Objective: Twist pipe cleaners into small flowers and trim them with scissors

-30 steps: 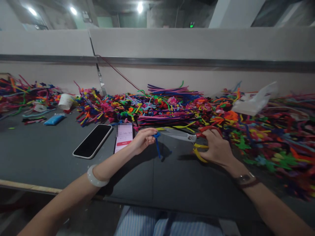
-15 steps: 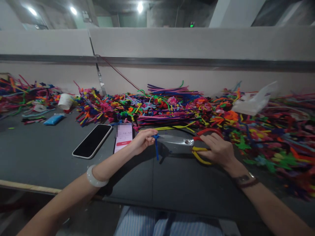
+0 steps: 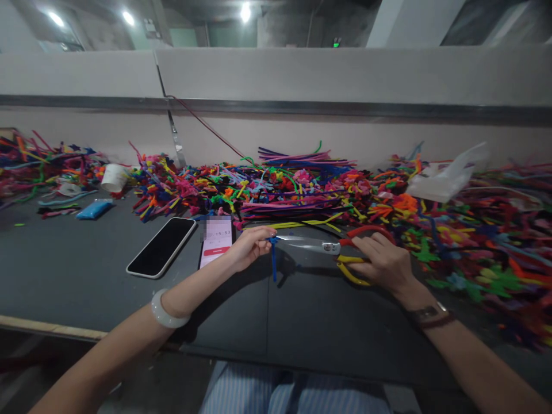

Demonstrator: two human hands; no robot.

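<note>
Above the dark tabletop (image 3: 328, 339), a blue fuzzy stem (image 3: 273, 264) is pinched between the left hand's (image 3: 250, 248) closed fingertips, its end hanging down. Scissors (image 3: 304, 245) are pointed at its upper part, their red and yellow handles gripped by the right hand's (image 3: 383, 265) fingers. Behind, multicoloured stems (image 3: 297, 187) are heaped; a dark-screened phone (image 3: 163, 248) is laid leftward.

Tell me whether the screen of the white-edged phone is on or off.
Off, it appears: the white-edged phone shows a plain black screen, while the second phone beside it has a lit display.
</note>
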